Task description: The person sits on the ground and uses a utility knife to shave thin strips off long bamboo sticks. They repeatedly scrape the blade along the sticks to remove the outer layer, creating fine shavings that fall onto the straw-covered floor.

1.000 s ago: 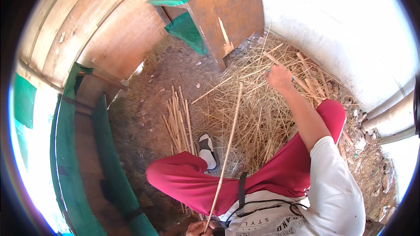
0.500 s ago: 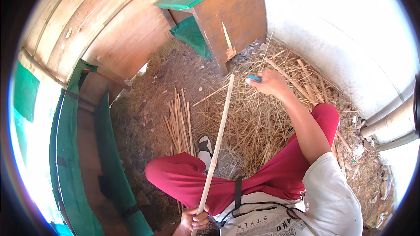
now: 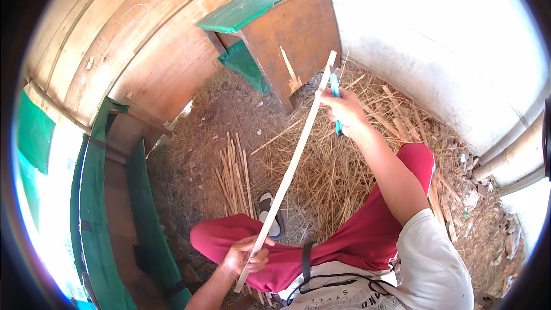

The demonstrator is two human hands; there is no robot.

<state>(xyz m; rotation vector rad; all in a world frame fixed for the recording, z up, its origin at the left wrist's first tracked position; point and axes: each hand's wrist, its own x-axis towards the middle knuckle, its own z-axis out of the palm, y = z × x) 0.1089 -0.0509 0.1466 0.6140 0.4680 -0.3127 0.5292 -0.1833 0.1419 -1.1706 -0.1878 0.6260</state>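
A long, pale bamboo strip (image 3: 293,166) slants from my lap up toward the brown cabinet. My left hand (image 3: 247,255) is closed around its lower part, close to my left knee. Near the strip's far end, my right hand (image 3: 344,109) grips a blue-handled cutter knife (image 3: 335,89). The knife's upper end lies against or just beside the strip; its blade is too small to make out clearly. My right thumb and fingers are at the strip's edge.
A bundle of thin bamboo sticks (image 3: 235,175) lies beyond my left knee. Shavings (image 3: 321,178) cover the ground between my legs. A brown cabinet with a green top (image 3: 298,40) stands ahead, and a green-lined trough (image 3: 123,218) runs along the left. A white wall (image 3: 436,51) rises at right.
My right hand has moved left to the strip's far end, with the knife now turned upright. My left hand and the strip have risen, and the strip tilts further right.
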